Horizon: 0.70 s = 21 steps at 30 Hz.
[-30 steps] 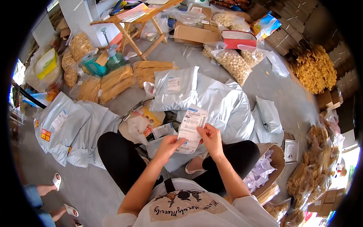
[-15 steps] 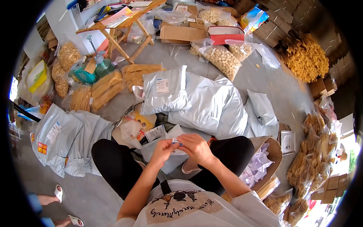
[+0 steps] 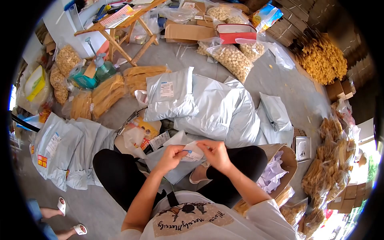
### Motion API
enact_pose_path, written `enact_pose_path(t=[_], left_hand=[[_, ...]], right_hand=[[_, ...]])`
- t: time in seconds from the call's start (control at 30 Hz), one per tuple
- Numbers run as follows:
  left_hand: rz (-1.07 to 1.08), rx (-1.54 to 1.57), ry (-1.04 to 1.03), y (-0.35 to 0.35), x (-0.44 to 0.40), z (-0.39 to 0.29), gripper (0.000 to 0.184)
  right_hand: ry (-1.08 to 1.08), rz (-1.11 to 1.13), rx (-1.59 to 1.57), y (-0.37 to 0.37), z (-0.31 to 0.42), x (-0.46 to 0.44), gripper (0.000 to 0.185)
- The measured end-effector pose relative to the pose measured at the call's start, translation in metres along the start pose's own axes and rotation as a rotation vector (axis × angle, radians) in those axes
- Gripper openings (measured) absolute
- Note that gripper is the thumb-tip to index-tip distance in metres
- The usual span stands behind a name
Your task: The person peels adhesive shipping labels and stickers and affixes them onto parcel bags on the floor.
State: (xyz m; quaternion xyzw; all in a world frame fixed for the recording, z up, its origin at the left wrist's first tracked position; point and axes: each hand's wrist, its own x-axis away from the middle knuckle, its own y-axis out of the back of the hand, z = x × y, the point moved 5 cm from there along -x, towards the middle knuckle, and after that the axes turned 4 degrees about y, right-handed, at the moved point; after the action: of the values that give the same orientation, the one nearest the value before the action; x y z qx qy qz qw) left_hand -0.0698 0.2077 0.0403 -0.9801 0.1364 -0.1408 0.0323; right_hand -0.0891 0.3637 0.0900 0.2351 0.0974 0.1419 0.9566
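A white printed label is held between my two hands, partly folded over, above my lap. My left hand pinches its left edge, where a bit of blue shows. Fingers of my right hand are closed on its upper right edge. Under the label a grey mailer bag lies between my legs. Beyond it, a labelled grey parcel rests against larger grey parcels.
Several grey parcels stand at the left. A carton of paper scraps is by my right knee. Bags of dried goods, a wooden table and a spray bottle are farther off. Another person's foot is at lower left.
The label was spread out flat a second ago; it then got folded between my hands, and now my hands are slightly farther apart with more of it showing. The view has shifted rightward.
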Motion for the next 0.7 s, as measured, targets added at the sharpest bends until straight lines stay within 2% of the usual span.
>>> enact_pose_path(t=[0.03, 0.07, 0.13, 0.2, 0.27, 0.33, 0.4, 0.47, 0.5, 0.53, 0.6, 0.67, 0.7], left_hand=[[0.0, 0.001, 0.001, 0.005, -0.002, 0.003, 0.01], [0.061, -0.02, 0.075, 0.013, -0.006, 0.012, 0.012], [0.123, -0.041, 0.15, 0.028, -0.011, 0.029, 0.017], [0.213, -0.067, 0.19, 0.036, -0.014, 0.042, 0.017], [0.215, -0.07, 0.234, 0.039, -0.013, 0.045, 0.017], [0.242, 0.035, 0.357, 0.04, -0.012, 0.06, 0.018], [0.221, 0.019, 0.392, 0.048, -0.014, 0.077, 0.017], [0.201, 0.002, 0.429, 0.049, -0.014, 0.082, 0.016], [0.143, 0.116, 0.408, 0.05, -0.014, 0.076, 0.015], [0.085, 0.229, 0.386, 0.051, -0.015, 0.073, 0.013], [0.099, 0.243, 0.384, 0.051, -0.02, 0.075, 0.014], [0.109, 0.259, 0.38, 0.05, -0.023, 0.078, 0.014], [0.102, 0.258, 0.385, 0.05, -0.025, 0.08, 0.013]], right_hand=[[-0.07, -0.009, -0.148, 0.004, -0.012, -0.007, 0.017], [-0.342, 0.112, -0.369, 0.009, -0.03, -0.009, 0.017], [-0.517, 0.08, -0.64, 0.026, -0.05, -0.023, 0.018], [-0.623, 0.077, -0.648, 0.051, -0.076, -0.041, 0.019], [-0.677, 0.153, -0.655, 0.078, -0.104, -0.064, 0.02], [-0.709, 0.111, -0.677, 0.108, -0.113, -0.088, 0.021], [-0.648, -0.09, -0.623, 0.136, -0.12, -0.115, 0.022], [-0.412, -0.321, -0.411, 0.161, -0.14, -0.142, 0.021], [-0.257, -0.482, -0.355, 0.161, -0.126, -0.148, 0.021], [-0.128, -0.546, -0.21, 0.155, -0.122, -0.155, 0.021], [0.003, -0.528, 0.421, 0.127, -0.101, -0.154, 0.021], [0.192, -0.51, 0.377, 0.087, -0.118, -0.151, 0.026], [0.187, -0.477, 0.43, 0.067, -0.131, -0.147, 0.03]])
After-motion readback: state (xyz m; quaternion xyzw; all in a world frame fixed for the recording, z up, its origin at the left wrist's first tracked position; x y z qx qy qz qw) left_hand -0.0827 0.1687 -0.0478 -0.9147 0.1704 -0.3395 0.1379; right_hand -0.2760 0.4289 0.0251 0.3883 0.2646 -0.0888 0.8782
